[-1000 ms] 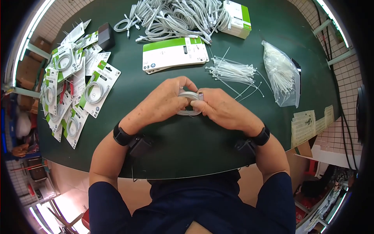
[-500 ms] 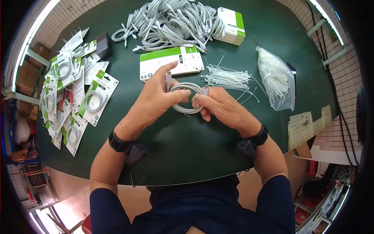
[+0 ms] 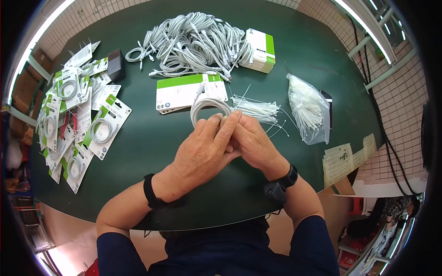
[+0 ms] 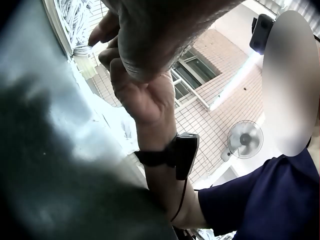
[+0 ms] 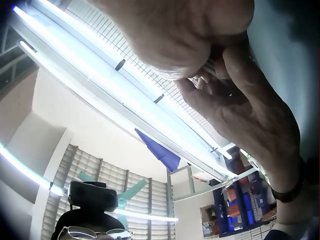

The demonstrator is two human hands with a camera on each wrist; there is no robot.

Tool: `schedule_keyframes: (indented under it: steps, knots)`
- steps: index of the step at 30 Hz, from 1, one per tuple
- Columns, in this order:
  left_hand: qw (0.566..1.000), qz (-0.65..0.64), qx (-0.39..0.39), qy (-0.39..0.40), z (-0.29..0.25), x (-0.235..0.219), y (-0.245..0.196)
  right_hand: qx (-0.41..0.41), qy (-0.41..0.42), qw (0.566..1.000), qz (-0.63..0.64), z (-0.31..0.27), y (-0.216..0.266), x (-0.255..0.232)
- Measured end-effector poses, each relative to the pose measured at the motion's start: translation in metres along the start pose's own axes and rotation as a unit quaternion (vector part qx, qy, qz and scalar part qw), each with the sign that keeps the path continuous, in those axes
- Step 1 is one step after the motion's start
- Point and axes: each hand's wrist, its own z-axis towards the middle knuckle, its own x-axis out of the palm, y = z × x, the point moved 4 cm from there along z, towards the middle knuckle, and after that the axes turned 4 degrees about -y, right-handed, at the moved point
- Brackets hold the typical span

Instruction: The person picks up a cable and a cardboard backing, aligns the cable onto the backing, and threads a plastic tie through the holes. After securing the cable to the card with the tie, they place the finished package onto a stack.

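A coiled white cable (image 3: 199, 110) stands up from both hands in the head view, its connector (image 3: 200, 89) at the top left of the loop. My left hand (image 3: 198, 149) pinches the coil's lower right part, its fingers against those of my right hand (image 3: 255, 142), which grips the same part from the right. The fingers meet there and hide how the cable lies between them. In the left wrist view the right hand (image 4: 145, 97) shows beyond the left; in the right wrist view the left hand (image 5: 250, 105) is seen with curled fingers.
A cable pile (image 3: 193, 43) lies at the back, with stacked cards (image 3: 172, 94) before it and a card box (image 3: 260, 48) beside it. Loose zip ties (image 3: 255, 109) and a bag of ties (image 3: 307, 110) lie right; carded cables (image 3: 108, 129) lie left.
The left hand has moved right and round to the near side of the coil, meeting the right hand. The coil now stands farther from the body, above the fingers. The head view has shifted.
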Motion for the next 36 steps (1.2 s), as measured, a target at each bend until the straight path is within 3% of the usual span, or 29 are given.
schedule_keyframes:
  steps: [2,7,9,12,15,19,20,22,23,26,30,31,34,36]
  knots:
    - [1.000,-0.001,0.006,0.000,-0.001,-0.003,0.003,0.004,-0.018,0.999,-0.045,0.001,0.001,-0.004]
    - [0.999,-0.023,0.038,0.018,-0.005,-0.009,0.010,-0.033,-0.097,0.995,0.003,0.000,0.018,-0.006]
    - [0.998,-0.032,0.044,0.031,-0.005,-0.007,0.015,-0.014,-0.077,0.996,0.042,-0.001,0.021,-0.009]
    - [0.987,-0.148,0.031,-0.044,0.000,-0.009,0.023,0.002,-0.053,0.995,0.087,-0.002,0.018,-0.011]
    - [0.984,-0.165,0.048,-0.045,0.004,-0.014,0.023,0.014,-0.023,0.992,0.125,-0.004,0.019,-0.012]
    - [0.979,-0.196,0.036,-0.038,0.006,-0.023,0.025,-0.002,-0.001,0.999,0.050,-0.009,0.031,-0.009]
    - [0.977,-0.207,0.027,-0.034,0.008,-0.025,0.026,-0.071,-0.015,0.995,-0.063,-0.012,0.040,-0.011]
    - [0.978,-0.204,0.032,-0.026,0.011,-0.031,0.029,-0.205,-0.041,0.935,-0.286,-0.020,0.056,-0.010]
    - [0.979,-0.202,0.035,-0.015,0.012,-0.033,0.030,-0.204,-0.038,0.934,-0.291,-0.021,0.060,-0.010]
    - [0.980,-0.188,0.057,-0.003,0.015,-0.033,0.028,-0.402,0.002,0.769,-0.497,-0.032,0.075,0.002]
    - [0.983,-0.139,0.115,0.033,0.011,-0.027,0.022,-0.348,0.015,0.729,-0.589,-0.025,0.040,0.018]
    - [0.983,-0.115,0.132,0.055,0.009,-0.025,0.021,-0.347,0.013,0.731,-0.587,-0.026,0.038,0.016]
    - [0.981,-0.104,0.145,0.080,0.009,-0.024,0.024,-0.189,0.086,0.743,-0.636,-0.021,0.030,0.012]
    - [0.979,-0.131,0.136,0.083,0.010,-0.025,0.030,-0.199,0.084,0.760,-0.613,-0.023,0.035,0.013]
